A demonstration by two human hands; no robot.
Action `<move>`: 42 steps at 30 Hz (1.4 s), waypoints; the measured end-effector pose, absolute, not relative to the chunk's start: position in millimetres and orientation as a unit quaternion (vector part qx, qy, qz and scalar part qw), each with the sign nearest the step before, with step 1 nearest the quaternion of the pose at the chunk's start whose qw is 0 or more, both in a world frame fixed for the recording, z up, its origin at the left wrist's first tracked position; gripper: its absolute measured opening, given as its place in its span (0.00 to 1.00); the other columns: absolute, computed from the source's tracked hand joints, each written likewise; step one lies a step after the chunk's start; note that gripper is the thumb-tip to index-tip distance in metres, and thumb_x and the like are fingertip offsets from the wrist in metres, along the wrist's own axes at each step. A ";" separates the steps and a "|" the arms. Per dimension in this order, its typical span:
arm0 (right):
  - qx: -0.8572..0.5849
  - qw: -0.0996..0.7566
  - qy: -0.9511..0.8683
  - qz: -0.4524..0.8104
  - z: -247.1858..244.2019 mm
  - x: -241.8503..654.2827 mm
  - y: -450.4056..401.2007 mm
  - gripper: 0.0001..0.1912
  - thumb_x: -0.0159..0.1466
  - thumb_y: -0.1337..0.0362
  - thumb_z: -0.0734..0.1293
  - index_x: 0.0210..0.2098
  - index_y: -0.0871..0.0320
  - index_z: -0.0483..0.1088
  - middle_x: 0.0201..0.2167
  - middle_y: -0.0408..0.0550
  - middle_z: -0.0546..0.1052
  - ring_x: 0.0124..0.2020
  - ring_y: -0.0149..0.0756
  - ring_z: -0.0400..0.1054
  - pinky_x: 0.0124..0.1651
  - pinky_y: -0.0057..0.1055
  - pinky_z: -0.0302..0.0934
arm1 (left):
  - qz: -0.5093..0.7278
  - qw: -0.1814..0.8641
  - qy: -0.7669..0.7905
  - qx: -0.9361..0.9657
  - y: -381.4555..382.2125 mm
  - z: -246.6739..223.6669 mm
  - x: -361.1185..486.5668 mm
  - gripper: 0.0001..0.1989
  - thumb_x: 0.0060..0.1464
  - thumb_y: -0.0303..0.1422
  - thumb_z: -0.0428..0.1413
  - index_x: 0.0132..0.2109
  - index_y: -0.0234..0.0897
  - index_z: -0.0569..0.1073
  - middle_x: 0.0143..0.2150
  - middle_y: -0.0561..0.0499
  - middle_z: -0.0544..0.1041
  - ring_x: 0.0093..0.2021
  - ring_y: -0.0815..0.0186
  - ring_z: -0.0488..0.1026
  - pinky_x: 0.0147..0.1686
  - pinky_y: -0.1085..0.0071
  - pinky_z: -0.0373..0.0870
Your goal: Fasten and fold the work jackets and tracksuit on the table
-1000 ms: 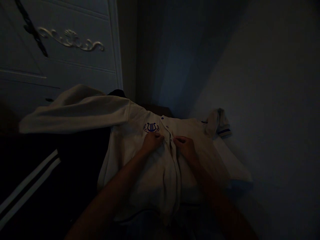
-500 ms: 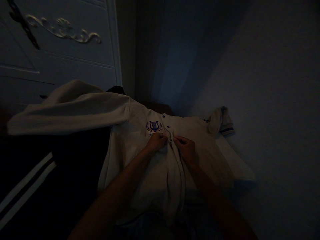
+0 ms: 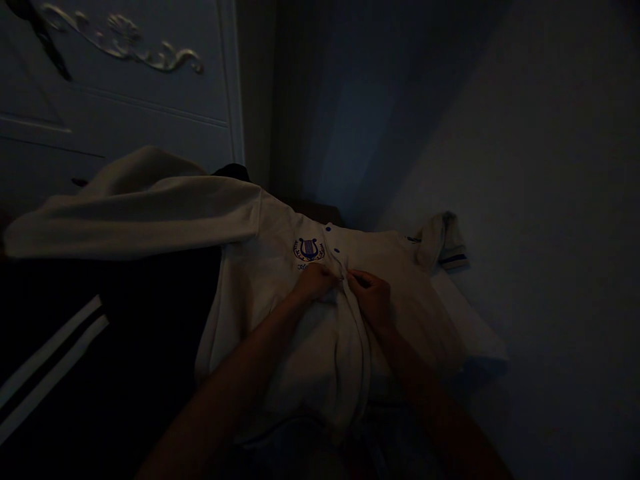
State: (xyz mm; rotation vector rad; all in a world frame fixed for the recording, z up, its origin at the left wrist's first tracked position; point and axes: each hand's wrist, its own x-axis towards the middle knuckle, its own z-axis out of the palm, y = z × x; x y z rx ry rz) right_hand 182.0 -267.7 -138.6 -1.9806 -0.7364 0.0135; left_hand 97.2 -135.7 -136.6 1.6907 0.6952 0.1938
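Left hand [image 3: 316, 283] and right hand [image 3: 373, 293] pinch the pale jacket [image 3: 410, 300] at its front

And here we are in dim light: at the upper left of the frame you have a panelled cabinet door [image 3: 155, 110] with curling scrollwork [image 3: 123, 43]. Down at the lower left lies dark fabric [image 3: 160, 320], crossed by two white stripes [image 3: 53, 348]. Your jacket spreads across the middle, one sleeve [image 3: 150, 213] stretched out towards the left edge. Near the centre, there's the blue lyre emblem [image 3: 309, 249], and just below it your left hand, thumb and fingers drawn together on the front edge! To its right, two blue snaps [image 3: 337, 251] run down from the collar, right above the spot where your hands nearly meet. Then your right hand, fingertips closed on the opposite edge, palm side too dark to read. Further right, the other sleeve [image 3: 453, 237] sits bunched, its cuff [image 3: 454, 259] banded dark. A grey wall [image 3: 565, 200] fills the right of the frame.
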 end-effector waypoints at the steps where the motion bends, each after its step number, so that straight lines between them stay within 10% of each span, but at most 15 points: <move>1: -0.816 0.489 -0.308 0.001 -138.8 181.4 -267.6 0.15 0.55 0.55 0.68 0.35 0.58 0.80 0.36 0.49 0.81 0.38 0.41 0.76 0.43 0.34 0.70 | 0.084 0.612 0.301 0.727 -135.2 -137.4 97.1 0.10 0.45 0.32 0.59 0.20 0.34 0.70 0.14 0.57 0.63 0.15 0.74 0.58 0.16 0.77 0.50; 42: -0.818 0.433 -0.370 0.082 -146.2 192.2 -265.6 0.17 0.57 0.58 0.66 0.42 0.60 0.74 0.39 0.50 0.79 0.38 0.36 0.74 0.45 0.32 0.68 | 0.083 0.537 0.320 0.776 -143.7 -134.0 100.3 0.16 0.54 0.35 0.49 0.23 0.34 0.72 0.17 0.51 0.70 0.20 0.68 0.69 0.23 0.75 0.61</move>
